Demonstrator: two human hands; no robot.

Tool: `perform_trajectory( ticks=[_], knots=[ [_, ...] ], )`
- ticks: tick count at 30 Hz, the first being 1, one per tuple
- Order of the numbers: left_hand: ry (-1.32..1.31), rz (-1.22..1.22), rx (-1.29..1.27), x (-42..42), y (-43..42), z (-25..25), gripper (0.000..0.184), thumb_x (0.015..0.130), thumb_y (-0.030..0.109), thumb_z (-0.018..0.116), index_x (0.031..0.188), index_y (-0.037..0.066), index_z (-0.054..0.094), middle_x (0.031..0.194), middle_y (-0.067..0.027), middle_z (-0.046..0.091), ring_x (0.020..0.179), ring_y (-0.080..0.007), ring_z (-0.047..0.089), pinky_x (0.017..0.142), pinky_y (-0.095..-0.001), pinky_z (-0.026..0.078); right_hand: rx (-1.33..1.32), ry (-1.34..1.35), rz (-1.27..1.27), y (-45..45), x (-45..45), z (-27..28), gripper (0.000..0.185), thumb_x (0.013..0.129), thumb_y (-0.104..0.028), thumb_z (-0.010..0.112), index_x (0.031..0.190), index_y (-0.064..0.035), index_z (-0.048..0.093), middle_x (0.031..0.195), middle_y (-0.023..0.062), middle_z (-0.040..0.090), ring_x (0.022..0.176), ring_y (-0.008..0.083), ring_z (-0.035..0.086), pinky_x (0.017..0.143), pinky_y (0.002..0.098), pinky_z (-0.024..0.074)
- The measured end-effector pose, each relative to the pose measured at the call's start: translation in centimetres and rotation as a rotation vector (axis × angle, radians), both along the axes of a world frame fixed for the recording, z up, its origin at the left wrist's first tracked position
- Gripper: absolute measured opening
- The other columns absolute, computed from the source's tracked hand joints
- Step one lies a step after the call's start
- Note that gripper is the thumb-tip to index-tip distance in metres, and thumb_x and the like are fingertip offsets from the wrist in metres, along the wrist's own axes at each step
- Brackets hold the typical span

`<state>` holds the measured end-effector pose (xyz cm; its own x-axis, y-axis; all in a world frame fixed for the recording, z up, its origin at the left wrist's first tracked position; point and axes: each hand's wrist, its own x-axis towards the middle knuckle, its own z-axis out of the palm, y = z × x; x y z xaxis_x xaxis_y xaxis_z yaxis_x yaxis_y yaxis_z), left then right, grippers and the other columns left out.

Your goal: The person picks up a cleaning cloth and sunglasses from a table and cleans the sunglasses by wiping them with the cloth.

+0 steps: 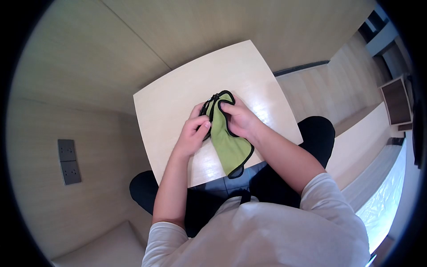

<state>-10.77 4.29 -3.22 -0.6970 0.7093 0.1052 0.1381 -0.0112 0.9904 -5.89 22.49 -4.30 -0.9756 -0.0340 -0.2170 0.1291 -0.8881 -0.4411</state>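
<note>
**Green cloth [227,143] held up in both hands, handling judged partway**

Your cloth, black-edged, bunches over the middle of the table [240,62], its loose end running to 6 o'clock and reaching past the near edge. Can't tell whether its underside touches the tabletop.

Left hand [194,135] at 9 o'clock of the cloth: thumb bent, fingers curled, pinching dark edging. Right hand [240,118] at about 2 o'clock: thumb pressed on a fold; the other fingers mostly hidden behind, so their spread can't be told.

At the cloth's 10 o'clock, by your left fingertips, a dark looped part shows. Too small to tell whether it is edging or a separate piece.

Progress, as judged from here: picking up is done and you have a grip on both sides. Letting go is not yet done; the cloth is neither spread flat nor set down. How much handling remains, this view doesn't settle.

Surroundings: wall socket [70,161] far off, between 8 and 9 o'clock.
</note>
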Motion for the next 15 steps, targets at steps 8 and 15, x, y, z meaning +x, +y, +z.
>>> perform_trajectory(
  ticks=[8,15],
  knots=[
    [-0.019,0.008,0.022,0.2,-0.5,-0.1,0.021,0.096,0.010,0.053,0.082,-0.002,0.063,0.143,-0.0166,0.044,0.126,-0.0277,0.047,0.108,-0.0364,0.034,0.342,0.096,0.031,-0.4,-0.2,0.4,0.031,0.082,0.007,0.069,0.108,-0.0035,0.055,0.099,0.0064,0.064,0.092,0.0161,0.065,0.083,0.0323,0.0549],
    [-0.152,-0.011,0.113,-0.4,-1.1,-0.3,0.031,0.097,0.021,0.056,0.077,-0.002,0.065,0.145,-0.0165,0.044,0.128,-0.0266,0.047,0.109,-0.0365,0.033,0.680,0.203,0.071,-0.6,-0.2,1.5,0.030,0.080,0.006,0.071,0.102,-0.0051,0.054,0.093,0.0050,0.064,0.086,0.0128,0.063,0.078,0.0294,0.0521]
  ],
)
